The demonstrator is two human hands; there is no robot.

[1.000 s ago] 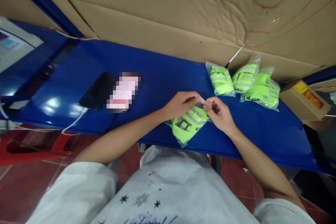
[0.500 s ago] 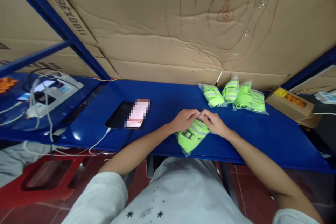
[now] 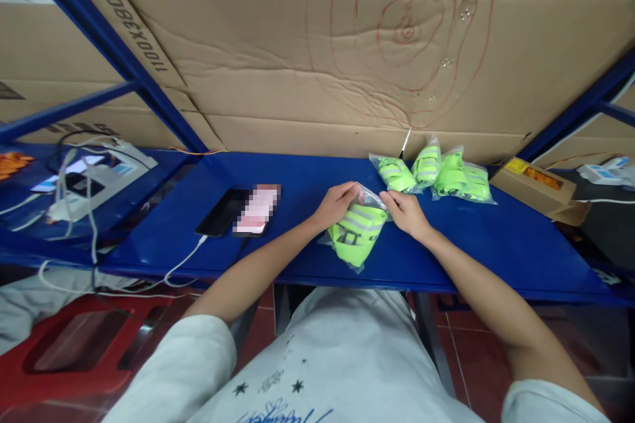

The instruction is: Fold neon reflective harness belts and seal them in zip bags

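Note:
A clear plastic bag (image 3: 371,197) holds a folded neon-yellow reflective strap bundle (image 3: 358,238) with grey stripes and dark buckle-like parts. My left hand (image 3: 338,203) pinches the bag's top edge at its left corner. At the right corner, my right hand (image 3: 405,211) grips the same edge between thumb and fingers. The top edge stretches between both hands, above the blue table near its front. Whether the bag's mouth is sealed I cannot tell.
Several similar filled bags (image 3: 454,172) lie at the back right, beside an open cardboard box (image 3: 536,188) with orange contents. To the left are a dark phone (image 3: 221,213) on a white cable and a second phone (image 3: 256,210). A cardboard panel (image 3: 278,46) rises behind the blue table (image 3: 297,168).
My hands, close together at the bag's top before, have moved apart, left hand leftward, so the clear top edge now shows between them. The camera view has shifted slightly.

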